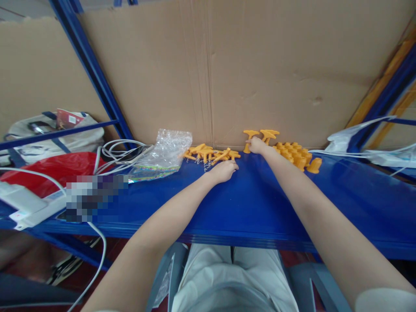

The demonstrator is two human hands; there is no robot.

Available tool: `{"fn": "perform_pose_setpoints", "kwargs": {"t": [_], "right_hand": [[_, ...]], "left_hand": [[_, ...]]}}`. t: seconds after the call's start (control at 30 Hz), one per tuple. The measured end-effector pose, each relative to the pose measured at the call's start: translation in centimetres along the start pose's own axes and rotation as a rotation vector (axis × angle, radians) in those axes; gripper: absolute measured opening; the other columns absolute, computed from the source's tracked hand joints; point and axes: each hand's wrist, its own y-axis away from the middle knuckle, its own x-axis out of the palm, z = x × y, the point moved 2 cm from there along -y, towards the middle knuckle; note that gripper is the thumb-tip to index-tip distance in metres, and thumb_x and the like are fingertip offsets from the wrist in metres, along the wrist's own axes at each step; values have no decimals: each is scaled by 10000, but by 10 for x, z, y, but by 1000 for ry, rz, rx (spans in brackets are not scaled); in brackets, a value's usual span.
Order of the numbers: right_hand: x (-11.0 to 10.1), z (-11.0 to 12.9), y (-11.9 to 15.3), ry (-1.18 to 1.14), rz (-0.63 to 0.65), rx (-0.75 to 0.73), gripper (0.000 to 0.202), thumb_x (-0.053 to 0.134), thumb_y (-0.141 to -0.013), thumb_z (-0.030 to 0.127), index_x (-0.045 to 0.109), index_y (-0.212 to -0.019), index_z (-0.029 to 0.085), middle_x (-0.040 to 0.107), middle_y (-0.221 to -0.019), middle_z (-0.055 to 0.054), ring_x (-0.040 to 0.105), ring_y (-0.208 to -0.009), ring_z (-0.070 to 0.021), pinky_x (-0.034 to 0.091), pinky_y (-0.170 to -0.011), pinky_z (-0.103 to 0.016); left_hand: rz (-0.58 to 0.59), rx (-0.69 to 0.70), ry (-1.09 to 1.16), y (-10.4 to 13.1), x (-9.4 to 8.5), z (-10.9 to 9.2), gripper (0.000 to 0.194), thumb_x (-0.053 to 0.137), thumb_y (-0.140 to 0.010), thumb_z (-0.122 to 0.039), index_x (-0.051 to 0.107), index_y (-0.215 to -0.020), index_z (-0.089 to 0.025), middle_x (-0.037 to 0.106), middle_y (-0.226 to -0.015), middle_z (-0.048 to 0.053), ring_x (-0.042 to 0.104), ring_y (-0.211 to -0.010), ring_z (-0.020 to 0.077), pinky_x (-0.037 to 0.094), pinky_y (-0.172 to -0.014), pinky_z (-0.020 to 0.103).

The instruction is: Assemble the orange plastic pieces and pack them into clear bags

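My right hand is closed on a yellow corkscrew with a T-shaped handle, which stands upright near the cardboard wall. Just right of it, more T-handled yellow corkscrews stand upright. My left hand lies low on the blue shelf, its fingers curled at a yellow corkscrew handle on the right end of a pile. That pile of corkscrew pieces has yellow handles and bare metal spirals. Several yellow hollow bases stand in rows to the right, one base a little apart.
A clear plastic bag lies left of the pile. Further left are white cables, a red bag and a white power strip. Cardboard backs the blue shelf. White cable and plastic lie at right.
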Motion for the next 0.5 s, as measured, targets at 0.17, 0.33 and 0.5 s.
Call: {"fn": "perform_pose_setpoints", "kwargs": {"t": [0.17, 0.33, 0.5], "right_hand": [[-2, 0, 2, 22, 37, -16, 525, 549, -811, 39, 635, -1323, 115, 652, -1293, -169, 611, -1218, -266, 436, -1071, -323], [-6, 1, 5, 46, 56, -38, 540, 533, -805, 14, 635, -1327, 114, 682, -1259, -141, 594, -1245, -241, 409, -1089, -289], [-11, -1, 7, 45, 57, -56, 531, 536, -811, 13, 639, -1323, 106, 697, -1223, -154, 627, -1197, -254, 440, -1062, -303]], "left_hand": [[13, -5, -12, 0, -1, -1, 279, 478, -890, -53, 718, -1009, -130, 706, -1068, 119, 673, -1029, 210, 524, -937, 323], [20, -16, -19, 0, -2, -2, 284, 471, -892, -53, 719, -1013, -117, 703, -1081, 135, 677, -1023, 219, 530, -933, 332], [28, -17, -37, 0, -3, -2, 296, 467, -897, -59, 717, -1042, -124, 708, -1077, 123, 681, -1012, 214, 534, -929, 326]]}}
